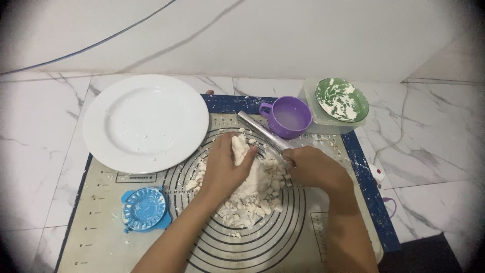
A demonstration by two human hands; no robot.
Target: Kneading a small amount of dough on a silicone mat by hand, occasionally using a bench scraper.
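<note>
A view from above of two bare hands working crumbly white dough [252, 194] on a pastry mat [101, 237] printed with concentric circles. The mat, beige with a dark blue border, lies on a white marbled desk [35, 162].

The dough sits in the middle of the mat as a loose heap of broken lumps. The left hand [225, 164] presses down on the heap from the left, its grip closed around a lump of dough pinched between thumb and fingers. The right hand [313, 169] rests on the right edge of the heap, fingers curled in toward the dough; how firmly it has hold of any of it cannot be told.

Just beyond the hands, a metal rolling pin [262, 131] lies slanted across the far part of the mat. Beside its far end stands a purple cup [289, 117]. To the right of the cup, a green bowl [342, 99] smeared with flour sits on a pale container. A large white plate [145, 122] rests at the far left, overlapping the mat. Near left, a blue dumpling press [145, 208] lies open.
</note>
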